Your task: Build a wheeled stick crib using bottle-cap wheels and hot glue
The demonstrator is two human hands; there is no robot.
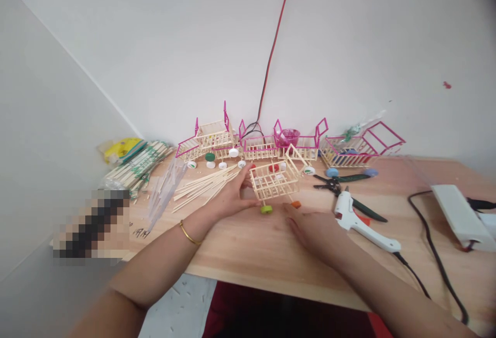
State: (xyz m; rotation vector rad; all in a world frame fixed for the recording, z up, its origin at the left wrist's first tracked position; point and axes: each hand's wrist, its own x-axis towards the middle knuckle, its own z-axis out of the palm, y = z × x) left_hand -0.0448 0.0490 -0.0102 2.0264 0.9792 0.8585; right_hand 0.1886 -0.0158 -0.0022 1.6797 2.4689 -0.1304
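A small cart of pale sticks (275, 182) stands near the middle of the wooden table, with a green cap wheel (266, 209) and an orange one (296, 204) at its near side and red caps behind. My left hand (236, 193) is at the cart's left end, thumb and fingers apart around that end; its grip is partly hidden. My right hand (306, 224) lies low on the table by the orange wheel, fingers stretched toward it, and holds nothing.
Stick carts with magenta parts (259, 149) line the wall. Loose sticks (205, 185) and bundled sticks (143, 165) lie left. On the right are black-handled pliers (364, 208), a white glue gun (368, 232), its cable and a white power strip (461, 214).
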